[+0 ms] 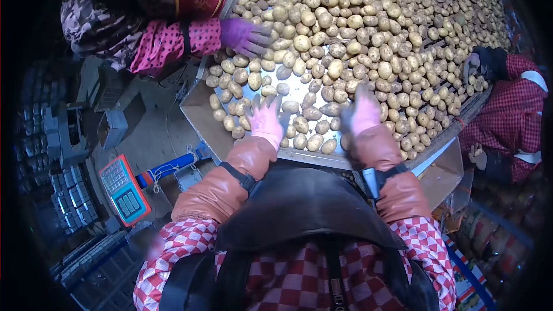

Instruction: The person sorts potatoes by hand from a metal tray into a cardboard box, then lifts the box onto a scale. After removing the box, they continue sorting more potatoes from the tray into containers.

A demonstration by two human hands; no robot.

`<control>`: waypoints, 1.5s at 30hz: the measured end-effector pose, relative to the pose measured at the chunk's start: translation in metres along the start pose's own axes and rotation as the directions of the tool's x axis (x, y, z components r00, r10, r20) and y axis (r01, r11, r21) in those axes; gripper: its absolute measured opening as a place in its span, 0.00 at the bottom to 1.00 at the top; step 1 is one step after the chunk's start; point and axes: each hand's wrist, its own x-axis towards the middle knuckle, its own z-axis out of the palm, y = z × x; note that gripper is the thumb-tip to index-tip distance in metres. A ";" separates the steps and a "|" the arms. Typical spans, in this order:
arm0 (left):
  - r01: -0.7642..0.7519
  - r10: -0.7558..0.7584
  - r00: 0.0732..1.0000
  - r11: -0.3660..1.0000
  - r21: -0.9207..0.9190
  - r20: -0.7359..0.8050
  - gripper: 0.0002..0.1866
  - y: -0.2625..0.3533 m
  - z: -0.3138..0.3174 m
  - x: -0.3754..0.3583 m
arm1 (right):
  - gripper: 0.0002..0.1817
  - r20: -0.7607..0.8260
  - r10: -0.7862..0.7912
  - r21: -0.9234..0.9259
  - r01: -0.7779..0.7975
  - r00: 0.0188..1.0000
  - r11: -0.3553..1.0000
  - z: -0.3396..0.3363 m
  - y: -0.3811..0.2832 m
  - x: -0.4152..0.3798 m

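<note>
Many potatoes [336, 69] cover a large sorting table, with its pale metal surface [296, 89] showing between them near the front. My left hand [266, 120], in a pink glove with greyish fingers, lies palm down at the near left edge of the table. Its fingers are spread and touch potatoes, gripping none. My right hand [364, 112], gloved alike and slightly blurred, reaches forward among the potatoes to the right. Its fingers are stretched out, and I see nothing held in it. Several loose potatoes lie between my two hands.
At the upper left, a person's purple-gloved hand [246, 37] rests by the potatoes. Another person in a red checked sleeve [521, 69] stands at the right edge. A scale display [125, 190] on a blue post and cardboard boxes [112, 128] are at the left.
</note>
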 end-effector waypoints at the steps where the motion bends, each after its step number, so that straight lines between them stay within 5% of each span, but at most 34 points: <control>1: -0.072 0.071 0.997 0.997 -0.023 -0.019 0.23 0.011 -0.010 0.000 | 0.47 -0.201 -0.068 -0.063 0.056 0.977 0.996 0.017 -0.014 -0.015; 3: -0.218 0.216 0.975 0.975 -0.048 -0.045 0.27 0.025 -0.006 0.004 | 0.39 0.037 -0.012 0.231 0.003 0.999 0.973 0.034 -0.034 -0.023; 4: -0.310 0.322 0.946 0.933 -0.182 0.037 0.30 0.033 -0.011 0.012 | 0.31 0.347 -0.065 0.238 -0.021 0.936 0.971 0.003 -0.058 -0.030; 6: -0.407 0.401 0.907 0.913 0.028 0.131 0.29 0.024 -0.008 0.032 | 0.22 0.425 -0.135 0.190 0.058 0.895 0.980 -0.022 -0.081 -0.027; 8: -0.291 0.294 0.948 0.956 -0.043 0.125 0.28 0.005 -0.034 0.042 | 0.17 0.363 0.018 0.255 -0.118 0.932 0.960 -0.044 -0.075 0.006; 9: -0.182 0.189 0.970 0.982 -0.060 0.151 0.25 -0.002 -0.029 0.042 | 0.13 -0.066 -0.001 0.400 0.028 0.998 0.916 0.001 -0.047 0.030; 10: -0.118 0.119 0.979 0.993 -0.019 0.163 0.25 -0.007 -0.029 0.036 | 0.15 -0.130 -0.057 0.285 0.093 0.990 0.954 -0.055 -0.064 0.054; 11: -0.075 0.079 0.988 0.996 -0.041 0.135 0.25 -0.008 -0.026 0.028 | 0.15 -0.147 -0.038 0.225 0.071 0.988 0.972 -0.050 -0.056 0.085; 12: -0.033 0.040 0.994 0.998 -0.062 0.102 0.26 -0.010 -0.023 0.019 | 0.18 -0.290 -0.174 0.134 0.220 0.941 0.966 -0.029 -0.040 0.115; 14: -0.123 0.119 0.991 0.990 0.068 0.058 0.30 -0.006 -0.017 0.002 | 0.20 -0.039 -0.071 -0.098 0.067 0.997 0.993 -0.016 -0.048 0.153; 17: -0.370 0.377 0.919 0.926 -0.080 0.113 0.34 0.003 -0.034 -0.023 | 0.21 -0.042 -0.189 -0.250 0.173 0.981 0.953 -0.015 -0.068 0.164; 20: -0.570 0.575 0.791 0.817 -0.089 0.210 0.36 0.000 -0.029 -0.028 | 0.16 0.014 -0.144 -0.180 0.145 0.989 0.973 -0.016 -0.077 0.170; 25: -0.266 0.252 0.961 0.954 0.136 0.116 0.34 -0.046 -0.011 -0.009 | 0.19 0.075 -0.103 -0.044 0.107 0.992 0.993 -0.010 -0.038 0.183; 26: -0.174 0.176 0.979 0.984 -0.028 0.103 0.35 -0.050 -0.021 -0.006 | 0.19 0.107 -0.031 0.026 0.028 0.994 0.999 -0.020 -0.034 0.174; 27: -0.100 0.100 0.991 0.995 -0.004 0.090 0.34 -0.052 -0.023 -0.007 | 0.18 0.039 0.042 0.360 -0.053 0.998 0.932 -0.022 -0.022 0.163; 28: -0.026 0.025 0.997 0.999 0.018 0.072 0.33 -0.051 -0.025 -0.011 | 0.17 0.132 0.112 0.697 -0.173 0.985 0.696 -0.027 -0.010 0.152; 30: 0.096 -0.095 0.995 0.995 0.023 -0.021 0.32 -0.044 -0.013 -0.008 | 0.16 0.207 0.146 0.944 -0.237 0.967 0.231 -0.066 -0.001 0.098; 31: 0.072 -0.071 0.997 0.996 -0.046 0.020 0.31 -0.041 -0.011 -0.001 | 0.16 0.246 0.132 0.955 -0.263 0.960 0.134 -0.080 0.009 0.065; 32: -0.163 0.163 0.987 0.987 0.005 0.003 0.31 -0.024 -0.024 0.004 | 0.16 0.282 0.120 0.948 -0.295 0.952 0.120 -0.091 0.021 0.026; 35: -0.611 0.618 0.776 0.786 -0.096 0.127 0.33 0.014 -0.025 0.020 | 0.15 0.373 0.162 0.876 -0.404 0.914 0.262 -0.107 0.059 -0.097; 38: -0.573 0.528 0.797 0.815 0.087 0.293 0.40 0.036 -0.010 0.057 | 0.15 0.435 0.251 0.668 -0.497 0.865 0.554 -0.100 0.086 -0.200; 40: -0.552 0.520 0.814 0.832 0.063 0.259 0.43 0.049 0.007 0.071 | 0.15 0.487 0.273 0.507 -0.523 0.830 0.685 -0.096 0.090 -0.251; 42: -0.375 0.361 0.893 0.927 -0.001 0.269 0.45 0.071 0.010 0.079 | 0.14 0.510 0.263 0.396 -0.495 0.819 0.773 -0.086 0.089 -0.284; 44: -0.403 0.406 0.856 0.912 -0.079 0.321 0.44 0.098 -0.011 0.079 | 0.23 0.708 0.203 0.183 -0.453 0.676 0.872 -0.078 0.108 -0.283; 45: -0.568 0.593 0.791 0.804 -0.176 0.153 0.40 0.088 0.010 0.090 | 0.25 0.668 0.244 0.235 -0.510 0.703 0.827 -0.088 0.100 -0.266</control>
